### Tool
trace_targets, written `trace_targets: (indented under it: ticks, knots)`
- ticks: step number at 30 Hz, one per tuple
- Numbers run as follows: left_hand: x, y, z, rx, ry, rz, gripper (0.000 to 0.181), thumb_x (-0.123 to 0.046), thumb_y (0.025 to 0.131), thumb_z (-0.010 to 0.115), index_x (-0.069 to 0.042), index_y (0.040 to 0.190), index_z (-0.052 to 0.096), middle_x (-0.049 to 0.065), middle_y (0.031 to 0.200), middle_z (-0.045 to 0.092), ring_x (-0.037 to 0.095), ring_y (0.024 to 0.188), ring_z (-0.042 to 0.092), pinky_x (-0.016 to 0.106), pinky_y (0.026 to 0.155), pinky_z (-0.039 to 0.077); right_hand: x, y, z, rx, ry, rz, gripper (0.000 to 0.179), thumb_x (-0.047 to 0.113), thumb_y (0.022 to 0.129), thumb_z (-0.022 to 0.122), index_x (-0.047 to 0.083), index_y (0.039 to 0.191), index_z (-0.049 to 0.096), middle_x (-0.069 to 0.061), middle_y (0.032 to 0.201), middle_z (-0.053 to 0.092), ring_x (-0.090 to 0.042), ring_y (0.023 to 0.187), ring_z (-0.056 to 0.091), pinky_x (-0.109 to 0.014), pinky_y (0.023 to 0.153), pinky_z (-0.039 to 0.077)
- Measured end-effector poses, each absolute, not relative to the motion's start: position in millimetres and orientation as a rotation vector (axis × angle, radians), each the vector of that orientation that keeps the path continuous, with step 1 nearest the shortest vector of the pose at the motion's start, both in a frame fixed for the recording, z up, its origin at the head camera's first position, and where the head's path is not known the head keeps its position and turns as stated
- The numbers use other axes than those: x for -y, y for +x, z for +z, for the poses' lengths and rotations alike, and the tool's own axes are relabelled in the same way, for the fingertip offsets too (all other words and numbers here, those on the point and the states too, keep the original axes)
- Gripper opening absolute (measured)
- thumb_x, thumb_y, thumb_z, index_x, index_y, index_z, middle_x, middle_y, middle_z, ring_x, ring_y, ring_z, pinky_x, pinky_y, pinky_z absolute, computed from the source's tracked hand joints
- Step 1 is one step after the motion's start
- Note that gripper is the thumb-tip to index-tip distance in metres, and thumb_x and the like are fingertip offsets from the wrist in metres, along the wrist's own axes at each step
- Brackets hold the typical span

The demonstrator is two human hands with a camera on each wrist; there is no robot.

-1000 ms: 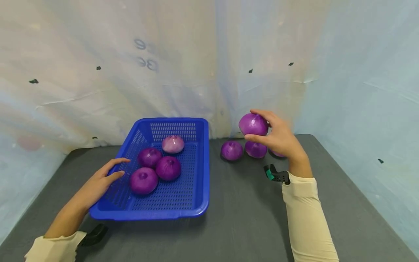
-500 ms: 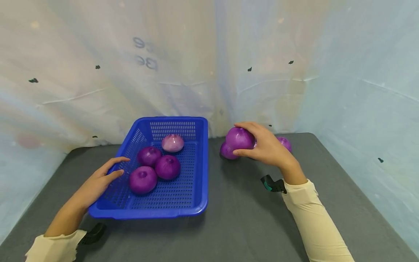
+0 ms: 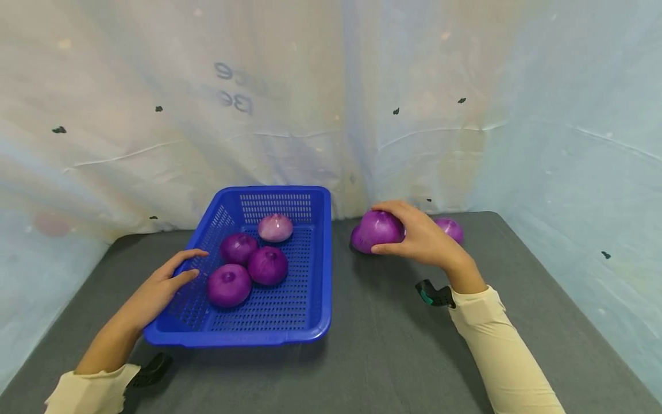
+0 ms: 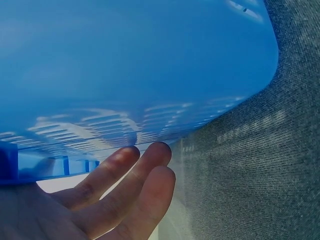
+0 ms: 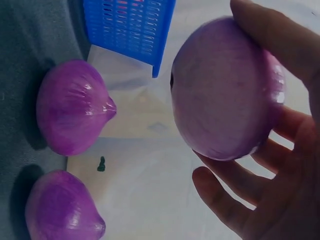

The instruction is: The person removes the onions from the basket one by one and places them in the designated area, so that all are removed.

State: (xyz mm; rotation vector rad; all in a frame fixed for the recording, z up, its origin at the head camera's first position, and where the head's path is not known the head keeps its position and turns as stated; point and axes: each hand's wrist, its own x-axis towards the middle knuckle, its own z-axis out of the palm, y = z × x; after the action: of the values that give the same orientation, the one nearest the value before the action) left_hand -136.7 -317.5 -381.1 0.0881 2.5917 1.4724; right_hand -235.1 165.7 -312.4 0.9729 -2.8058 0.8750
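Note:
My right hand (image 3: 426, 238) holds a purple onion (image 3: 383, 231) with thumb and fingers around its sides. In the right wrist view the held onion (image 5: 227, 95) appears apart from the two onions on the table, the upper one (image 5: 72, 107) with its pointed tip showing. In the head view it overlaps another onion (image 3: 357, 240); one more onion (image 3: 452, 229) shows beyond my hand. My left hand (image 3: 157, 290) grips the left rim of a blue plastic basket (image 3: 315, 287), while several of its fingers (image 4: 155, 197) lie along the outer wall. Several onions (image 3: 228, 286) sit inside.
A dark grey table (image 3: 383, 345) bears the basket and onions. Pale plastic sheeting (image 3: 310, 86) hangs behind the table and along both sides. A paler pink onion (image 3: 275, 228) lies near the basket's back wall.
My right hand has lowered the onion and brought it slightly left, close to the onions on the table. The left hand and the basket stay in place.

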Motion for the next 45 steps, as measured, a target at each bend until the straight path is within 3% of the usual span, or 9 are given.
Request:
trace_targets:
  ticks: [11, 26, 45]
  knots:
    - [317, -136, -380, -2.601, 0.076, 1.456, 0.051, -0.035, 0.108, 0.041, -0.015, 0.153, 0.028, 0.031, 0.161, 0.009, 0.049, 0.116, 0.055, 0.046, 0.074, 0.057, -164, -239, -323, 2.817, 1.061, 0.886, 0.079, 0.043, 0.077, 0.086, 0.020, 0.143, 0.050, -0.002, 0.144, 0.050, -0.023, 0.130, 0.050, -0.049, 0.101, 0.048]
    - [319, -136, -382, -2.537, 0.083, 1.541, 0.049, -0.035, 0.107, 0.042, -0.016, 0.151, 0.029, 0.030, 0.159, 0.012, 0.037, 0.103, 0.065, 0.047, 0.070, 0.060, -160, -248, -354, 2.977, 1.124, 0.802, 0.079, 0.035, 0.072, 0.090, 0.019, 0.140, 0.054, -0.002, 0.144, 0.054, -0.025, 0.130, 0.053, -0.049, 0.102, 0.048]
    - [318, -137, -383, -2.555, 0.083, 1.523, 0.050, -0.033, 0.107, 0.042, -0.015, 0.152, 0.029, 0.031, 0.158, 0.013, 0.037, 0.103, 0.066, 0.046, 0.069, 0.060, -156, -247, -367, 3.031, 1.235, 0.701, 0.075, 0.032, 0.071, 0.091, 0.013, 0.135, 0.057, -0.005, 0.137, 0.059, -0.025, 0.127, 0.055, -0.048, 0.107, 0.045]
